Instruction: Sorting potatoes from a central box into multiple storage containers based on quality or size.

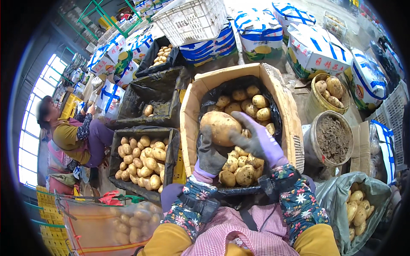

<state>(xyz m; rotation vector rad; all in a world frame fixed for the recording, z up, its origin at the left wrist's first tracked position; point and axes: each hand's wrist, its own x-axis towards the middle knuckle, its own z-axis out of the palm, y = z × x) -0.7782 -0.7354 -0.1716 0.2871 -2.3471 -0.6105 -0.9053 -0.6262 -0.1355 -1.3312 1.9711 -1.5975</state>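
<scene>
A large potato (221, 127) is held between my two gloved hands, above an open cardboard box (198, 92) lined with black plastic. My left hand (209, 153), in a grey and purple glove, grips its lower left side. My right hand (256, 136), in a matching glove, touches its right side with thumb and fingers spread. Under and around the hands, many smaller potatoes (245, 174) fill the box, some with dirt on them. Left of the box stands a black-lined crate of potatoes (144, 160).
A black-lined crate (150, 120) holds a few potatoes. At right stand a bucket of soil (333, 137), a bucket of potatoes (330, 91) and a green sack of potatoes (360, 208). A mesh bag (105, 224) lies lower left. A co-worker (73, 137) sits at left. Taped cartons (317, 51) stand ahead.
</scene>
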